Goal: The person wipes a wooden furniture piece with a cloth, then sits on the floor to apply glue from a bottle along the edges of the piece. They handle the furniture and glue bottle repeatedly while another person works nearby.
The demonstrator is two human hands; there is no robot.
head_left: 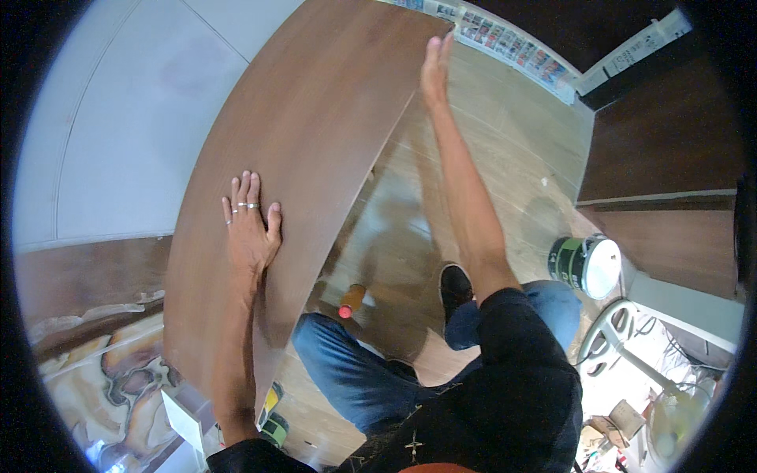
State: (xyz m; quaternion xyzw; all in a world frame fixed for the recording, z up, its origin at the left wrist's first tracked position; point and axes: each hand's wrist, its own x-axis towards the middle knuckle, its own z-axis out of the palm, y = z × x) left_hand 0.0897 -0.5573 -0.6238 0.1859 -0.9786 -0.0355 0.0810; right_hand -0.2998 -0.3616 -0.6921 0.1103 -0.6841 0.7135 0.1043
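Note:
A long brown wood-grain board (315, 102) stretches from the lower left up to the top of the head view. My left hand (252, 225) lies flat on its face, fingers outstretched, with rings on two of them. Farther off, my right hand (436, 71) is held straight against the board's far right corner, its fingers extended and holding nothing. An orange-brown bottle with a red cap (352, 301) is on the floor beside the board, near my left knee. The underside of the board is mostly hidden.
A green-and-black bucket with a white lid (585, 266) stands right of my legs. Below it lies a pale pedestal-like frame (611, 335) among loose items. Dark wood panels (670, 142) rise at the right. Printed paper strips (512, 51) run along the far wall base.

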